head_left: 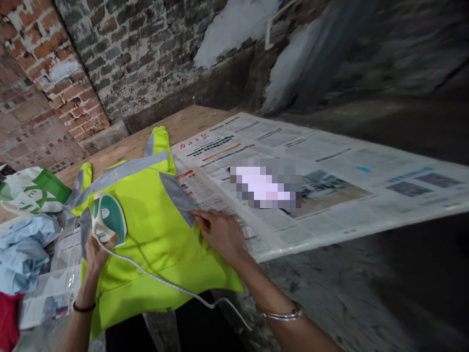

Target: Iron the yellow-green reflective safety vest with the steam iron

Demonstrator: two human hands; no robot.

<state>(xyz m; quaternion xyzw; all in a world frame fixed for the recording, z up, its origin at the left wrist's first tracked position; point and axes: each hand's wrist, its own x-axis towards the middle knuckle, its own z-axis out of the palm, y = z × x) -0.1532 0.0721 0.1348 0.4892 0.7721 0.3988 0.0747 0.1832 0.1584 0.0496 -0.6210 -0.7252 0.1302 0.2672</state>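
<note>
Left hand closed round the rear handle of a white and teal electric clothes iron; iron sits soleplate-down on the fluorescent yellow safety vest with grey reflective strips. The iron's white power cord trails from its rear across the vest and drops off the near edge of the bench. Dark band on left wrist. Right hand open and flat, fingers spread, pressing the vest's right side where a grey strip meets the spread sheets of printed newspaper; grips nothing. Silver metal bangle on right wrist. Vest lies spread flat at the near edge of the wooden bench, lower hem hanging over that edge, shoulder straps pointing to the far edge. Newspaper covers the bench's right part up to its near right edge, vest partly on it. Crumpled light blue cloth at the left edge, white and green bag just behind it, red fabric at the near left corner. Weathered brick wall behind the bench.
</note>
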